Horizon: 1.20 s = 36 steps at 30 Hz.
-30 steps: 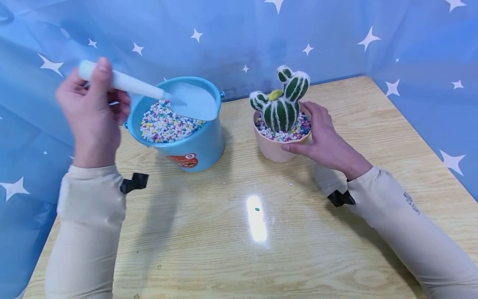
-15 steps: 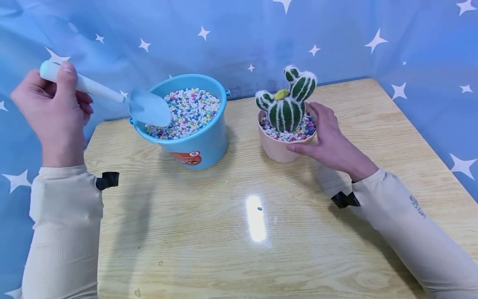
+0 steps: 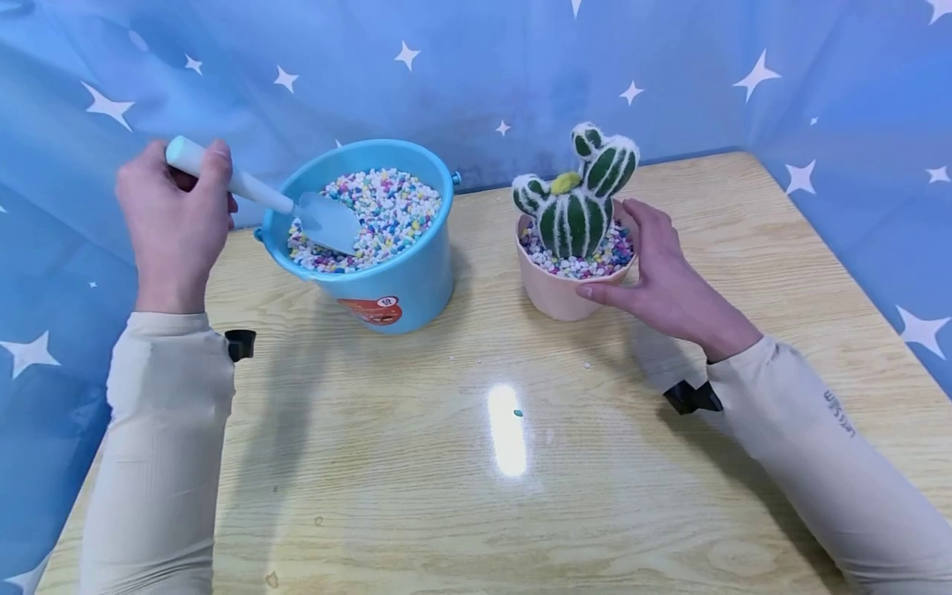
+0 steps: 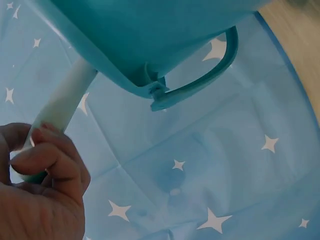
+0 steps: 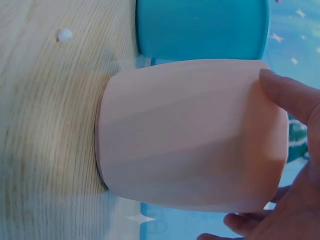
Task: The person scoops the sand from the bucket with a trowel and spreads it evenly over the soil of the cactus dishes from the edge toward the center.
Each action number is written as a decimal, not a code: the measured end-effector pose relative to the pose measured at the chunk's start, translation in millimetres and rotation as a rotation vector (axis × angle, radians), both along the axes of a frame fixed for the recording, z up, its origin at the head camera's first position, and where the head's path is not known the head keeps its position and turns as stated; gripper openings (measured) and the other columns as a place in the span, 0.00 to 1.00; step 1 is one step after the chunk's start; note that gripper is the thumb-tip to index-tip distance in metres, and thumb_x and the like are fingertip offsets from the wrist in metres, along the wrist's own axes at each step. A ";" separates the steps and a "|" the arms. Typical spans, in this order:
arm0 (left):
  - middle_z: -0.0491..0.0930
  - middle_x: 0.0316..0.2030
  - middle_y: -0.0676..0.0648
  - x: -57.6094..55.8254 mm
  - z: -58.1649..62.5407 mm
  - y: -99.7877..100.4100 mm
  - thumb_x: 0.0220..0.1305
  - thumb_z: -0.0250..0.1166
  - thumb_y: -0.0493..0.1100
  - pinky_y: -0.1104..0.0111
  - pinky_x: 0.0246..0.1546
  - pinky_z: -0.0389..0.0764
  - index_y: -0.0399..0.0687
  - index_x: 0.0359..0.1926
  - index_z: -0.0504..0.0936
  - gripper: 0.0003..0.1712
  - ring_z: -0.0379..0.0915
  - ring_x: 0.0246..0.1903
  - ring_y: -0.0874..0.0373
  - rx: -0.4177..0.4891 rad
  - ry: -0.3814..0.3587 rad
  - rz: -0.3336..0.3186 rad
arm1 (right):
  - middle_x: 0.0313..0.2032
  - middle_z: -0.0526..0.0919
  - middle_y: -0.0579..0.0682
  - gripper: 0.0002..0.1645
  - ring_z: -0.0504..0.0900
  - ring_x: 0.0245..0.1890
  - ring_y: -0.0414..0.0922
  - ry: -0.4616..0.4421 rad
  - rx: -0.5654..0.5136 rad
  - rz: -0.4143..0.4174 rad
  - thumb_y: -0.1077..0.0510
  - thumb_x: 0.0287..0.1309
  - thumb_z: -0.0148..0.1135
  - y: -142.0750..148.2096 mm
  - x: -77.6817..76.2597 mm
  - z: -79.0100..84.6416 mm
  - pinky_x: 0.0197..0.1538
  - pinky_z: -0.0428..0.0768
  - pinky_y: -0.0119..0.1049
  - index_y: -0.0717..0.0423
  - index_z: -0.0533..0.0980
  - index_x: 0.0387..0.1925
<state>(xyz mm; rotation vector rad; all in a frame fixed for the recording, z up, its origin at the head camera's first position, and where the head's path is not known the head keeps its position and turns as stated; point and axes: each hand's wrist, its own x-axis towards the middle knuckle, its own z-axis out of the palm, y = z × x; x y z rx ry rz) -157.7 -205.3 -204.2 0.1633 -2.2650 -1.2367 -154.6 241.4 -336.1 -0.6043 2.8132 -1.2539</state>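
Note:
My left hand (image 3: 174,211) grips the pale handle of a small toy shovel (image 3: 256,190), its fingers curled round the grip in the left wrist view too. The shovel's translucent blade rests at the multicoloured pebbles (image 3: 397,215) inside a light blue bucket (image 3: 427,281). On the right, my right hand (image 3: 665,285) holds a pink pot (image 3: 554,297) by its rim, thumb on the near side and fingers behind. A green cactus (image 3: 576,221) with white fuzz and a yellow bud stands upright in the pot among coloured pebbles (image 3: 616,248). The right wrist view shows the pot's wall and base on the table.
Both containers stand near the back of a wooden table (image 3: 402,463). A blue star-patterned cloth (image 3: 483,74) hangs behind and at the sides. A stray teal pebble (image 3: 518,412) and a white one (image 3: 587,365) lie in front. The bucket's handle (image 4: 205,82) hangs down at its left.
The left hand drew the shovel out leftward from deep in the bucket, then moved back right, bringing the blade onto the pebbles. The right hand keeps its hold on the pot.

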 end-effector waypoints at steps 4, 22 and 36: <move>0.75 0.22 0.49 -4.0 -7.1 -2.7 0.66 0.65 0.50 0.76 0.19 0.71 0.45 0.40 0.78 0.13 0.70 0.17 0.61 0.129 -0.070 -0.028 | 0.74 0.39 0.58 0.63 0.39 0.73 0.55 -0.009 -0.022 0.001 0.48 0.54 0.74 -2.1 0.2 -0.3 0.69 0.46 0.61 0.56 0.42 0.77; 0.72 0.19 0.42 -8.2 -45.0 -18.9 0.66 0.66 0.48 0.73 0.10 0.68 0.37 0.44 0.74 0.19 0.65 0.12 0.58 0.542 -0.035 -0.126 | 0.75 0.35 0.57 0.62 0.35 0.74 0.55 -0.045 -0.040 0.010 0.49 0.59 0.70 1.6 -2.3 -0.5 0.70 0.44 0.62 0.55 0.36 0.77; 0.78 0.21 0.53 18.3 -56.3 -11.3 0.70 0.57 0.59 0.75 0.26 0.71 0.41 0.49 0.79 0.25 0.71 0.18 0.65 0.060 -0.115 0.099 | 0.75 0.27 0.57 0.56 0.28 0.74 0.56 -0.070 0.044 -0.008 0.41 0.69 0.55 22.2 -0.9 2.9 0.69 0.41 0.65 0.54 0.30 0.76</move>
